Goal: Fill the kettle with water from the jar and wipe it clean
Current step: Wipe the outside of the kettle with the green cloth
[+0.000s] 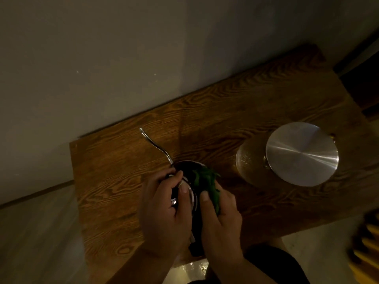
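Dim light, view from above. The kettle [185, 182] is sitting on the wooden table [114, 181], lower centre of frame, its thin spout [155, 147] curving toward the upper left. The left hand [164, 214] is curling closed around the kettle's near side, steadying it. The right hand [220, 220] is pinching a green cloth [207, 186] against the kettle's right flank, apparently wiping. The lidded metal jar [295, 154] is standing well apart at right. Risks, as judged: pushing sideways with the cloth could be tipping the kettle and slopping water; the cloth could be snagging the spout; a wet surface could be loosening the steadying hold.
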